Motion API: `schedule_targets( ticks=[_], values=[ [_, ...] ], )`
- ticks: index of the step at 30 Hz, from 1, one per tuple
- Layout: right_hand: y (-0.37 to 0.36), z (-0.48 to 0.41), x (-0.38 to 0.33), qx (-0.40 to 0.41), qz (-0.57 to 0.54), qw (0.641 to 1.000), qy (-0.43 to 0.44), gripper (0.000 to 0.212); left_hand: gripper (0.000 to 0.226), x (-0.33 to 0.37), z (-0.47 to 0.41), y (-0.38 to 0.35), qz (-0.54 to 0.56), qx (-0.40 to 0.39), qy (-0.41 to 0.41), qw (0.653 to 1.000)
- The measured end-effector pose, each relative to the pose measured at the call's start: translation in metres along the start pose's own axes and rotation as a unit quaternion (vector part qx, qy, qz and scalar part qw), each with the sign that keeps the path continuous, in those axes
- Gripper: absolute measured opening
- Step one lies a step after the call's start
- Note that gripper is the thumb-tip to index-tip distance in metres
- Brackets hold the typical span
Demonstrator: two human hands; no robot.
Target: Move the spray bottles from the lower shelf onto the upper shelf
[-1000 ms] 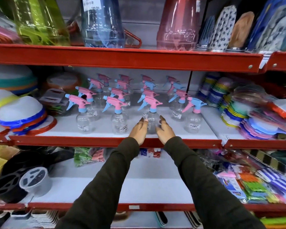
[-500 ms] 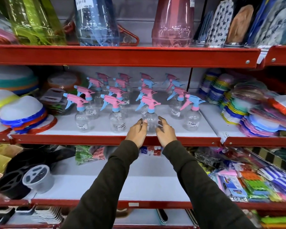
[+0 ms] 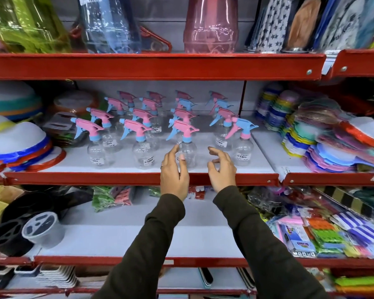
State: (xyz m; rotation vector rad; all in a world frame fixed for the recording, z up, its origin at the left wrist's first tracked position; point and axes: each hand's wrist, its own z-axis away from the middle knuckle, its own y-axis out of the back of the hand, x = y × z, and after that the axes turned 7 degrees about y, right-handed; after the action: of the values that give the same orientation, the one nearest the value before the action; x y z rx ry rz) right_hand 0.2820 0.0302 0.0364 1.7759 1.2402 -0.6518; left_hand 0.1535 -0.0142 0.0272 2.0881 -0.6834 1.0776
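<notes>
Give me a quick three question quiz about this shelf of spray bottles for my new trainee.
1. True or false: the left hand has lifted the front spray bottle off the shelf.
2. Which trigger colour has the front-right bottle? A pink, B green, C yellow.
3. Fill in: the right hand is ___, holding nothing.

Key: 1 false; 2 A; 3 open.

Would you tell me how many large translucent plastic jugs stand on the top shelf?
3: green translucent plastic jug at left, blue one beside it, pink one mid-shelf; more may hide off-frame.
</notes>
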Motion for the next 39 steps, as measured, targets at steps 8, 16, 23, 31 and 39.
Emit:
schedule_targets(
  ticks=[8,16,23,31,39],
  values=[
    [0.075,-0.011,0.035,0.096,-0.019,0.995,-0.029,0.044,0.043,0.047,0.015,-0.072,0.056,-0.100,-0.035,0.993],
    [0.107,-0.048,0.051,-0.020,-0.004,0.989,-0.144,0.056,0.051,0.077,-0.009,-0.121,0.002,-0.231,0.129,0.964],
    [0.101,-0.049,0.052,-0.027,-0.033,0.990,-0.133,0.040,0.042,0.070,-0.008,-0.110,-0.004,-0.210,0.129,0.969],
    [0.089,-0.041,0.047,-0.044,-0.035,0.992,-0.115,0.037,0.040,0.054,-0.009,-0.095,-0.008,-0.195,0.129,0.972],
    [0.088,-0.038,0.042,-0.070,0.012,0.991,-0.112,0.041,0.049,0.057,-0.009,-0.090,-0.027,-0.243,0.121,0.962]
  ],
)
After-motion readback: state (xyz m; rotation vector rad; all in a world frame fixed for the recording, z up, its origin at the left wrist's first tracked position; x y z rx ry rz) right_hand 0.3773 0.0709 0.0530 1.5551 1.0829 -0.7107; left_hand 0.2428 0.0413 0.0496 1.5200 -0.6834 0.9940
